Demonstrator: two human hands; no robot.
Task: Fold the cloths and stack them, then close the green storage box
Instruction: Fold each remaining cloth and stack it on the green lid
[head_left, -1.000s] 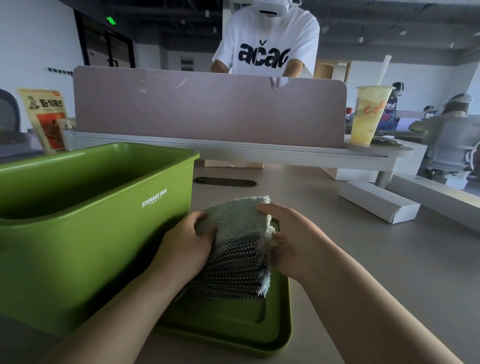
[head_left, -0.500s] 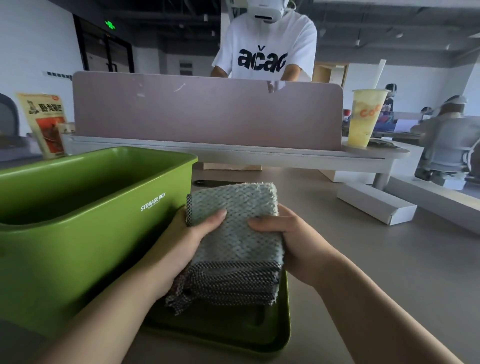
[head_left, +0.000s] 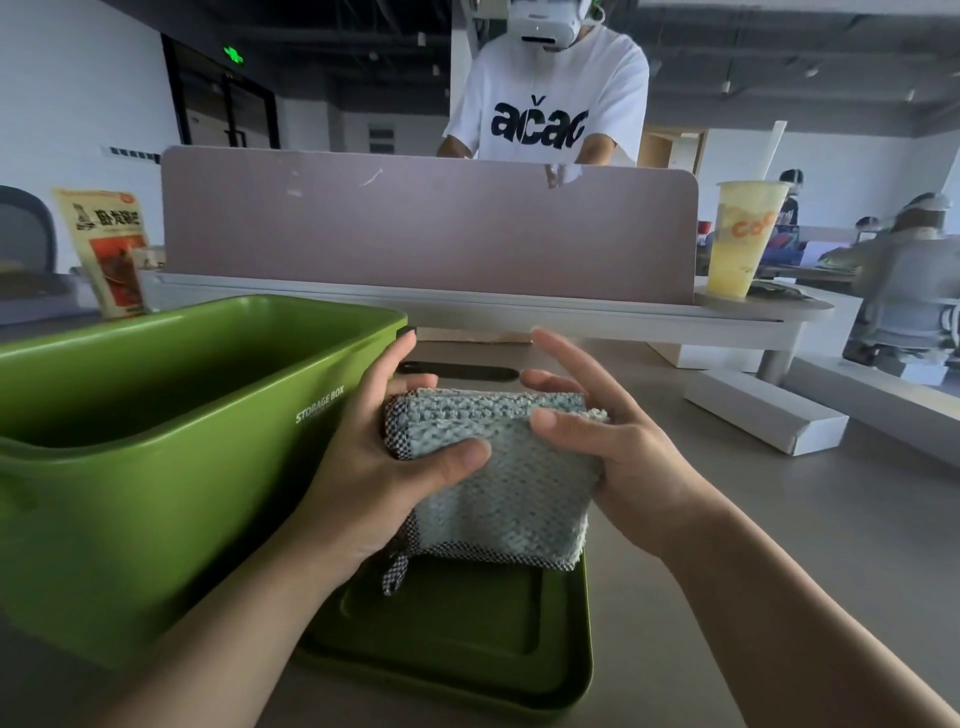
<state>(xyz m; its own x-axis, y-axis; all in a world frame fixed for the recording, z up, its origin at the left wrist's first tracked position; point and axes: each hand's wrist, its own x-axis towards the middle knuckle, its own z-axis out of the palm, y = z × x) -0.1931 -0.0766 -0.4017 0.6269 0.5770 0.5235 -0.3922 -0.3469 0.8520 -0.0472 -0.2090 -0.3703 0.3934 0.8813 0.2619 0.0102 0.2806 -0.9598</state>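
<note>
Both hands, left hand (head_left: 379, 462) and right hand (head_left: 597, 452), clasp folded cloths (head_left: 498, 478) above green lid (head_left: 467, 639); grey desk (head_left: 779, 545).

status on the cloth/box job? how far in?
Done: the cloth looks folded into a thick pad. In hand: left hand and right hand grip it over the lid, which lies on the table. Left: the green box is open, nothing visible inside; cloth isn't set down, lid not on.
</note>
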